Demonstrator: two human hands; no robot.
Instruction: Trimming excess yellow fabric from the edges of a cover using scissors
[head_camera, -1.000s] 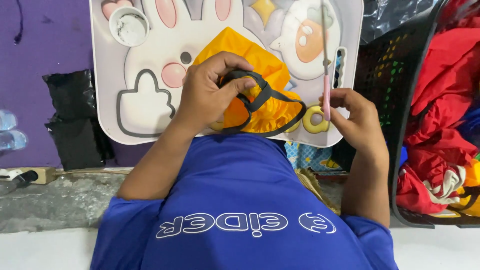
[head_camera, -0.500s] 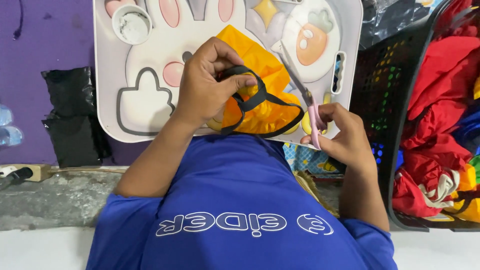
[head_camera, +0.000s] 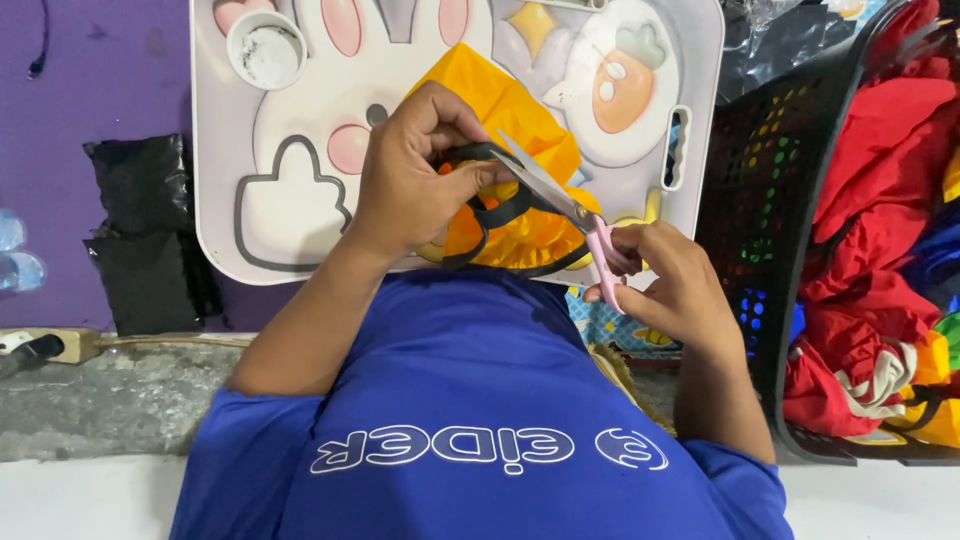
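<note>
We see a small home sewing or garment workspace rather than a factory floor. A child's lap tray (head_camera: 300, 230) printed with a cartoon rabbit and carrot serves as the work surface. Beside it stands a black perforated laundry basket (head_camera: 760, 200) piled with red, yellow and blue fabric pieces (head_camera: 880, 200). The wall (head_camera: 100, 80) is painted purple, the floor (head_camera: 110, 400) is bare concrete, and a power strip (head_camera: 45, 345) lies along its base.
</note>
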